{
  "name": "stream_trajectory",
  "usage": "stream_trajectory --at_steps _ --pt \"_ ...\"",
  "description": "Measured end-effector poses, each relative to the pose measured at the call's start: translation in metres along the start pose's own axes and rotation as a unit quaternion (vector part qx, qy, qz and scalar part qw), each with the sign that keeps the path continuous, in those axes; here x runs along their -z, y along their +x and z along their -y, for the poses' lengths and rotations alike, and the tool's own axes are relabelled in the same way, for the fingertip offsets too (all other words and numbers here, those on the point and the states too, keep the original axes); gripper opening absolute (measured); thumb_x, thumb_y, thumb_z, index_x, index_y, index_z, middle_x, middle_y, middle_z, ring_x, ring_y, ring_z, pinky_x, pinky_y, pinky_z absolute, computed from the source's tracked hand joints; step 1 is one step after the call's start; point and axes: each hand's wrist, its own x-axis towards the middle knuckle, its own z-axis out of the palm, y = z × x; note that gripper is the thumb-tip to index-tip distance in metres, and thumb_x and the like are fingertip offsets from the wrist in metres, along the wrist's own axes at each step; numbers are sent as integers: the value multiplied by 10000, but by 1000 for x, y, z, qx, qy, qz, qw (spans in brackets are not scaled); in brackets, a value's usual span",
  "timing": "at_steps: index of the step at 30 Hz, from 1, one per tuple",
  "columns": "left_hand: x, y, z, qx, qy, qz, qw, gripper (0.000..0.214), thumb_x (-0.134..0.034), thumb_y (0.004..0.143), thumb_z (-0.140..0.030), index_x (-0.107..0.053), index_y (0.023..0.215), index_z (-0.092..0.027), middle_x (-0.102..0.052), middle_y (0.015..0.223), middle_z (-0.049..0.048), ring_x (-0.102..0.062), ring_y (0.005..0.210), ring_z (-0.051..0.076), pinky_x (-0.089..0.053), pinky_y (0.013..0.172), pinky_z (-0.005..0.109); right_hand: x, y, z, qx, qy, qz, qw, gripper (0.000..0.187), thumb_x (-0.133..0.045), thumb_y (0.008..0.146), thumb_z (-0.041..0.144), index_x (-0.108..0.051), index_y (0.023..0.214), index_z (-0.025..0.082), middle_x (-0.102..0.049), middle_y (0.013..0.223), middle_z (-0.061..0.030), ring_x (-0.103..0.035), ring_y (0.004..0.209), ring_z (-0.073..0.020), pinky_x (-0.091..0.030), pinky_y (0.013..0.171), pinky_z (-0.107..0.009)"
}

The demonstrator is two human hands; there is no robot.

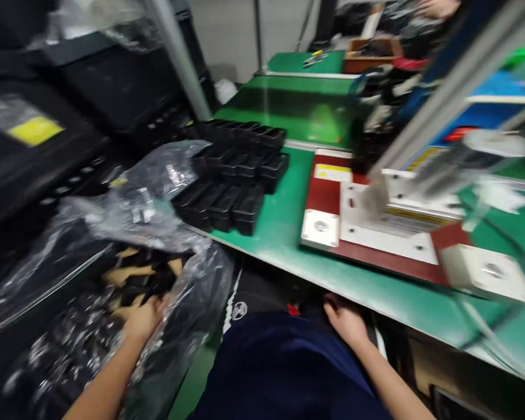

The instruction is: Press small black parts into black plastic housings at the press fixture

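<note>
My left hand (144, 318) reaches into a bin lined with clear plastic film (210, 280), at lower left. It is beside small black parts (144, 283) and pieces of brown cardboard (129, 274); its fingertips are blurred and partly hidden, so a grip cannot be made out. My right hand (345, 321) is low at the front edge of the green table (280, 233), close to my body. Its fingers are in shadow and partly hidden; nothing shows in it. Rows of black rectangular trays (236, 204) stand on the table between the bin and a dark red machine base (326, 195).
The machine has white button boxes (319, 227) at its front corners and a slanted metal post (446, 87). Another metal post (179, 58) rises behind the trays. Cables (490, 332) run along the right side. A person's hand (437, 8) shows at the far top right.
</note>
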Motion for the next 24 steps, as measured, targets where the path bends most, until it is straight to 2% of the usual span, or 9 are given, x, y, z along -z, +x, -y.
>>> stream_trajectory --at_steps 2,4,7,10,13,18,22,24 --pt "-11 2 14 40 3 27 999 412 -535 952 -409 -555 1265 -142 -668 1048 123 -660 972 258 -524 866 460 -2 8 -5 9 -14 15 1000 474 -364 924 368 -672 1195 131 -682 1085 -156 -665 958 -322 -524 852 -414" --pt "-20 14 22 46 -9 33 998 389 -511 960 -443 -587 1211 -155 -659 1098 98 -643 1006 228 -511 910 451 -5 17 -12 19 -18 23 999 560 -330 884 451 -669 1200 137 -687 1070 -149 -667 953 -335 -542 815 -429" --pt "-28 30 23 36 -21 17 999 342 -519 958 -437 -627 1097 -145 -656 1087 83 -627 1018 213 -495 934 445 -14 26 -25 17 0 14 1000 664 -291 820 601 -694 1154 191 -712 902 -112 -681 850 -347 -554 719 -441" --pt "-29 29 22 35 -27 -19 999 338 -529 951 -438 -628 1054 -132 -661 1020 75 -632 952 202 -493 909 434 -19 27 -32 25 11 -4 1000 671 -292 807 653 -710 1104 220 -706 782 -94 -681 760 -347 -544 700 -447" --pt "-23 13 29 54 -44 -80 994 342 -434 987 -408 -634 1007 -132 -672 955 88 -633 900 196 -473 864 376 -17 27 -31 21 12 2 1000 653 -299 804 659 -702 1092 234 -703 773 -88 -680 719 -334 -541 697 -435" --pt "-8 -30 47 130 -92 -176 971 494 -281 994 -439 -611 747 -167 -647 744 68 -610 770 180 -395 682 246 -7 38 -19 11 22 59 998 655 -310 767 677 -651 1101 228 -700 763 -74 -680 699 -326 -529 621 -414" --pt "1 -55 48 178 -125 -228 949 516 -326 950 -545 -582 704 -170 -592 678 23 -569 713 162 -369 612 224 -5 46 -12 49 41 83 994 617 -336 747 680 -645 1042 235 -687 707 -51 -677 670 -310 -511 574 -389" --pt "6 -59 54 204 -135 -240 939 459 -377 931 -505 -595 711 -166 -608 708 35 -579 735 175 -388 637 234 -5 48 -15 67 40 100 992 614 -347 736 691 -648 1024 239 -685 706 -52 -675 662 -304 -515 584 -387"
